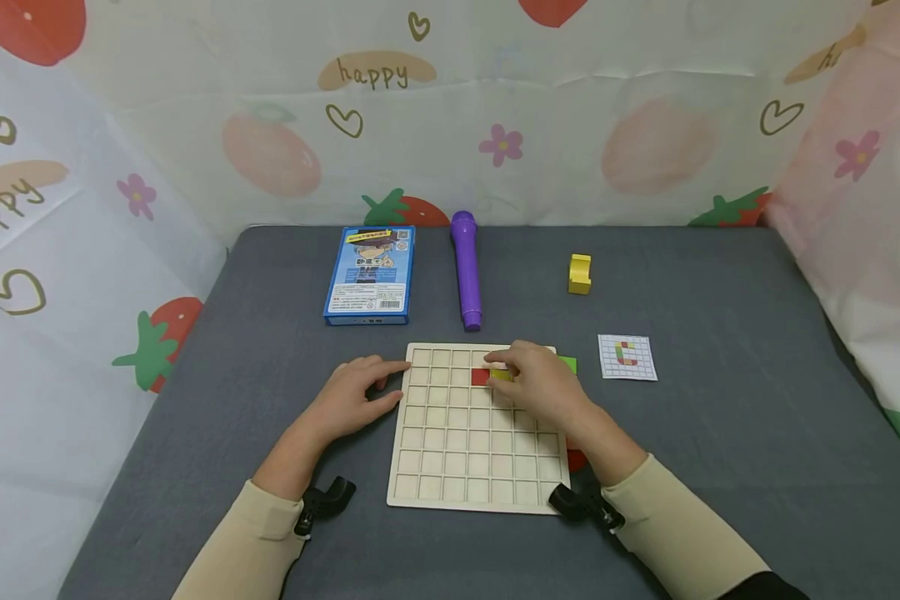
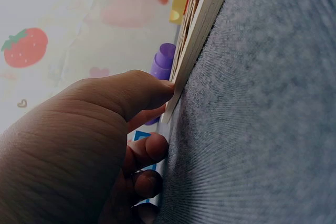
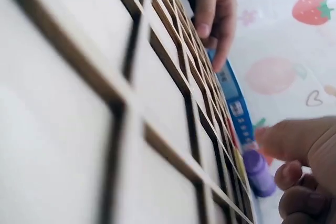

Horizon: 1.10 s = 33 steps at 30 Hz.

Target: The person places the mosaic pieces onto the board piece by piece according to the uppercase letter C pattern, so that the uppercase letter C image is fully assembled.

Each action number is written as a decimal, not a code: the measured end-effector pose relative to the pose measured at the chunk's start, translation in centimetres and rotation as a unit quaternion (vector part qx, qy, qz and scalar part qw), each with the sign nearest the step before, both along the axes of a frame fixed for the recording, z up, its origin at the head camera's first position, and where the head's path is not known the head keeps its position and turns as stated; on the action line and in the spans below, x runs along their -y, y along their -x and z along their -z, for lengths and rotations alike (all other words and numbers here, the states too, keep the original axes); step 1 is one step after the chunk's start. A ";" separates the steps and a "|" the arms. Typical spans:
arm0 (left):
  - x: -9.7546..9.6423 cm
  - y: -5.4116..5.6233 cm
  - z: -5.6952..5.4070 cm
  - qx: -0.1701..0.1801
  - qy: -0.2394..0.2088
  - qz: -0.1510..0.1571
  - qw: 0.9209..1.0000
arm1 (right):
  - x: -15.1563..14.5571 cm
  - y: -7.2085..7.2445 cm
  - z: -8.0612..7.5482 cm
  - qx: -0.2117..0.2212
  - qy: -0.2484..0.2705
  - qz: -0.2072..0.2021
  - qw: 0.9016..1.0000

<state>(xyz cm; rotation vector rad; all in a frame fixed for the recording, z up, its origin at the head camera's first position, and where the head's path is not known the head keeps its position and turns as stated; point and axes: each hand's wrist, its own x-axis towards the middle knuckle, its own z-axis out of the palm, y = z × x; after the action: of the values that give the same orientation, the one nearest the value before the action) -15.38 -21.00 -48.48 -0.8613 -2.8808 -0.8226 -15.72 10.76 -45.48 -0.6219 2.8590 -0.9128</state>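
Note:
A pale wooden grid board lies on the table before me. My left hand touches its left edge with thumb and index finger; in the left wrist view the thumb rests against the board's side. The right hand is over the upper part of the board, thumb and index finger apart, with no held piece visible. Beside those fingertips, a red square and a yellow square sit side by side in the grid. The right hand partly covers the yellow one.
Green and red pieces show past the board's right edge, partly hidden by the right arm. A pattern card lies to the right. Farther back are a blue box, a purple microphone-shaped tube and a yellow notched block.

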 end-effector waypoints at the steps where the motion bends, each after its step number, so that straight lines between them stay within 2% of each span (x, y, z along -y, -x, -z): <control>1: 0.0 0.0 0.0 0.001 0.001 -0.001 1.000 | -0.2 0.0 -0.2 0.003 0.009 0.006 1.000; 5: 0.1 0.0 0.0 0.003 0.002 -0.002 1.000 | -1.1 -0.2 -1.3 0.009 0.048 0.024 0.999; 11: 0.1 -0.1 -0.1 0.001 0.002 -0.001 1.000 | -2.9 0.0 -2.3 0.010 0.083 0.027 0.996; 22: 0.1 0.1 0.0 -0.006 0.000 0.007 1.000 | -6.6 0.3 -3.0 0.037 0.088 0.069 0.993; 27: 0.1 0.1 0.0 -0.007 -0.003 0.007 1.000 | -8.4 0.7 -2.9 0.076 0.065 0.060 0.993; 33: 0.1 0.0 0.1 -0.007 -0.003 0.004 1.000 | -10.0 1.5 -1.7 0.144 0.036 0.016 0.989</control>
<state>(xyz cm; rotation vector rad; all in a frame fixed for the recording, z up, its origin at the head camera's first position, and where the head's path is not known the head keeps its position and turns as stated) -15.37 -21.14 -48.58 -0.8741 -2.8633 -0.8225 -17.19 20.79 -43.74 -0.4122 2.5966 -1.0205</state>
